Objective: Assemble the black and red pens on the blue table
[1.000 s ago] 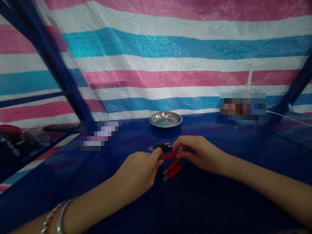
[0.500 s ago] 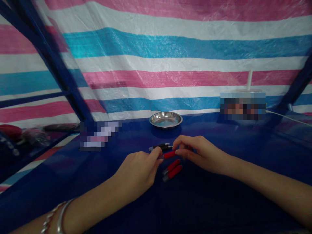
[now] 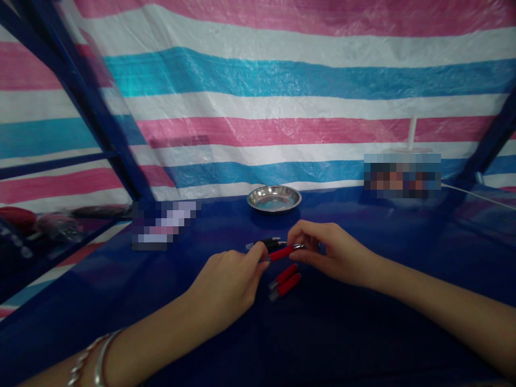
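Centre of frame, just below middle: left hand (image 3: 229,279) and right hand (image 3: 332,252) meeting over one red-grip pen (image 3: 281,252), held between them slightly above the blue table cover (image 3: 363,333). Left thumb and forefinger pinched on the pen's left end, other fingers curled under, knuckles up. Right fingertips closed on the pen's right end, where a short silver metal part sticks out toward the right hand. Pen tilted a little, right end higher. Just behind it, toward upper centre, a black pen (image 3: 264,243) lying flat on the cover, mostly horizontal, its right end hidden behind the held pen and the right fingers. Just below the held pen, two more red-grip pens (image 3: 285,280) lying side by side, touching or nearly touching, both slanted up to the right, grey tips at lower left. Farther back at centre, a small round steel dish (image 3: 274,198) at the far edge of the cover, well apart from the hands. Lower left of frame: silver bangles (image 3: 91,360) on the left wrist. Background full width: striped pink, white and blue tarp (image 3: 282,80). Dark blue frame bar (image 3: 92,107) slanting through the upper left. Blurred patches at mid-left and mid-right, contents not readable.
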`<state>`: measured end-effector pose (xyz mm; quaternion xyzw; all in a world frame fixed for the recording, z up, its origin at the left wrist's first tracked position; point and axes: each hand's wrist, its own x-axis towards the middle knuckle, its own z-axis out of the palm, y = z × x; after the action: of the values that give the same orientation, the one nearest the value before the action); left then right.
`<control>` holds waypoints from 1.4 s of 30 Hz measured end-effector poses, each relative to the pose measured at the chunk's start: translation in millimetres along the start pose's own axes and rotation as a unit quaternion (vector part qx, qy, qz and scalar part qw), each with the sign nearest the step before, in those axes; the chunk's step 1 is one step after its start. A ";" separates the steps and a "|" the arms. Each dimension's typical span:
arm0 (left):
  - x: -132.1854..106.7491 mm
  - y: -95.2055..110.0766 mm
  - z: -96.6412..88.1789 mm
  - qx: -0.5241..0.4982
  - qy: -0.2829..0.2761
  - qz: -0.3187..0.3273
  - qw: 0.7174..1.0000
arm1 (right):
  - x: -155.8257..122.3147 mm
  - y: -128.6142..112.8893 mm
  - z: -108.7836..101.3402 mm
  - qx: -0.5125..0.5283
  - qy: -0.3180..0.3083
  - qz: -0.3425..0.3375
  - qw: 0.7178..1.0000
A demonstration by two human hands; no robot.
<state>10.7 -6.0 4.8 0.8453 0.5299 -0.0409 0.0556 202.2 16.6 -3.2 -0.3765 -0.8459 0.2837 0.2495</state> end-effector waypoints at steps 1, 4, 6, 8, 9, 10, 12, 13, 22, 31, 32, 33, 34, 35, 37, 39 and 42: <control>0.0 0.1 -0.1 0.000 0.001 -0.001 1.000 | -0.3 0.0 -0.1 0.008 -0.006 0.008 1.000; 0.0 0.4 0.0 0.002 0.000 -0.003 1.000 | -0.9 0.1 -0.1 0.014 -0.018 0.020 1.000; 0.1 0.5 0.1 0.002 -0.002 -0.004 1.000 | -0.7 0.1 0.1 0.007 -0.015 0.020 1.000; 0.2 0.3 0.3 0.001 -0.004 -0.006 1.000 | -0.1 -0.2 0.3 0.005 -0.007 0.014 1.000; 0.3 0.2 0.4 0.000 -0.003 -0.008 1.000 | 0.2 -0.3 0.3 0.005 -0.003 0.012 1.000; 0.3 0.0 0.5 -0.001 -0.003 -0.009 1.000 | 0.4 -0.4 0.4 0.007 0.000 0.011 1.000; 0.2 -0.2 0.7 -0.003 -0.003 -0.011 1.000 | 0.6 -0.5 0.3 0.012 -0.001 0.012 1.000; 0.2 -0.3 0.8 -0.003 -0.004 -0.011 1.000 | 0.6 -0.5 0.1 0.015 -0.004 0.016 1.000; 0.1 -0.6 1.4 -0.002 -0.001 -0.009 1.000 | 0.1 -2.1 -1.0 0.015 0.001 0.006 1.000; -0.1 0.5 0.5 0.003 0.003 -0.009 1.000 | 0.0 -2.4 -0.3 0.015 0.002 0.028 0.999; -0.2 0.4 0.5 0.002 0.002 -0.008 1.000 | 0.0 -2.9 -0.6 0.013 0.002 0.027 1.000; -0.3 0.3 0.6 0.002 0.002 -0.007 1.000 | 0.1 -3.3 -0.9 0.012 0.003 0.025 1.000; -0.3 0.2 0.8 0.002 0.002 -0.007 1.000 | 0.3 -3.7 -1.2 0.013 0.003 0.022 1.000; -0.4 0.1 1.1 0.002 0.002 -0.006 1.000 | 0.6 -4.0 -1.5 0.013 0.005 0.019 1.000; -0.4 -0.1 1.9 0.002 0.002 -0.007 1.000 | 1.2 -3.9 -1.9 0.009 0.010 0.015 1.000; -0.4 -0.2 2.7 0.002 0.003 -0.010 1.000 | 1.4 -3.2 -2.1 0.003 0.018 0.012 1.000; -0.2 -0.2 3.4 0.001 0.006 -0.012 1.000 | 1.1 -1.5 -2.0 -0.007 0.033 0.000 0.999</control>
<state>10.4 -6.5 1.4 0.8390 0.5405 -0.0366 0.0511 202.1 17.2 -0.6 -0.3876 -0.8389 0.2652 0.2750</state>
